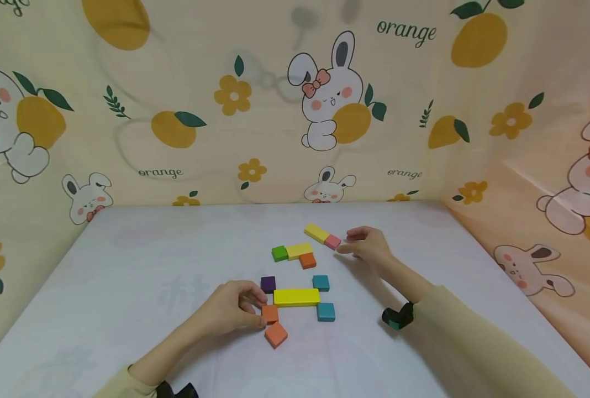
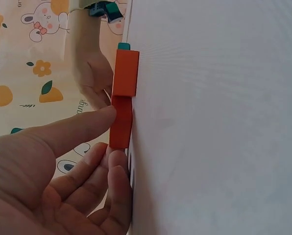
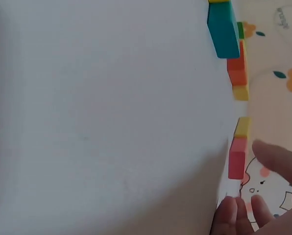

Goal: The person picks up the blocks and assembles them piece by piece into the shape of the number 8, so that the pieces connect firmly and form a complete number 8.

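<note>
My left hand [image 1: 227, 309] pinches an orange block [image 1: 270, 314] between thumb and fingertips; the left wrist view shows the thumb [image 2: 94, 125] against its side. A second orange block [image 1: 276, 335] sits turned at its near corner. Beside the held block are a long yellow block [image 1: 296, 297] and a dark purple block [image 1: 268, 284]. At the far right, my right hand [image 1: 369, 246] is close to a pink block [image 1: 332, 241] that adjoins a yellow block [image 1: 316, 233]. Its fingers are apart and hold nothing, the thumb [image 3: 273, 159] near the pink block.
Two teal blocks [image 1: 321, 283] flank the long yellow block's right end. Farther back, a green block [image 1: 279, 254], a yellow block [image 1: 300, 251] and an orange block [image 1: 307, 261] form a cluster. A printed cloth [image 1: 275, 138] rises behind the white table [image 1: 175, 243].
</note>
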Action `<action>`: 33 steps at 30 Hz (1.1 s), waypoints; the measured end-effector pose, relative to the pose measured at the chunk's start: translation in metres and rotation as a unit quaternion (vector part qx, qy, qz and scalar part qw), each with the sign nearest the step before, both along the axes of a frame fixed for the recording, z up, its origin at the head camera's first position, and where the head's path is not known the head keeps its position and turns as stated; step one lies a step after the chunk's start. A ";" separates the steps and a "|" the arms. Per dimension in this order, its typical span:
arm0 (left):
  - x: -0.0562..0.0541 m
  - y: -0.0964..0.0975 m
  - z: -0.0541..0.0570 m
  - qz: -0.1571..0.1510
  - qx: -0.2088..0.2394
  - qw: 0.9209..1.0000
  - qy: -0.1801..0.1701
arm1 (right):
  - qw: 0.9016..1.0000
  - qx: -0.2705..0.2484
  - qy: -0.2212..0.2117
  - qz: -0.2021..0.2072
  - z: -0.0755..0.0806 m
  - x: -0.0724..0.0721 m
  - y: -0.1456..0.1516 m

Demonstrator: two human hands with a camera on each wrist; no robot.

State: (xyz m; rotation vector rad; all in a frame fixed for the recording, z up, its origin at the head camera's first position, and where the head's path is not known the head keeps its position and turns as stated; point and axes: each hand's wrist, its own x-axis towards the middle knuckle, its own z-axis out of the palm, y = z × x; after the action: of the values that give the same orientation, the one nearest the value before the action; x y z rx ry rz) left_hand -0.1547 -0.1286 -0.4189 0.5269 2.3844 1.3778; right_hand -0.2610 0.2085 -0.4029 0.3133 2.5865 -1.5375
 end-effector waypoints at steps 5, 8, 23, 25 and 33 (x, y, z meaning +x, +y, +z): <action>0.000 0.000 -0.001 0.001 -0.004 1.000 -0.003 | 1.000 0.022 -0.005 0.017 -0.002 -0.007 -0.005; 0.000 0.000 0.000 0.001 -0.004 1.000 -0.005 | 1.000 0.024 -0.002 0.019 -0.003 -0.009 -0.007; 0.000 0.001 0.001 0.000 -0.002 1.000 -0.007 | 1.000 0.017 0.004 0.001 -0.006 -0.012 -0.010; 0.000 0.001 0.000 0.000 -0.002 1.000 -0.007 | 1.000 0.017 0.006 0.002 -0.006 -0.011 -0.010; 0.000 0.002 0.001 -0.002 0.000 1.000 -0.014 | 1.000 0.012 0.011 -0.002 -0.009 -0.011 -0.011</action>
State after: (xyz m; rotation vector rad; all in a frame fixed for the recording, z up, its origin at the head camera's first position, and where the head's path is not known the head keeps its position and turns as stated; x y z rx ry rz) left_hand -0.1544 -0.1269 -0.4182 0.5088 2.3593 1.3752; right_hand -0.2719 0.1972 -0.4118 0.3067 2.6237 -1.5216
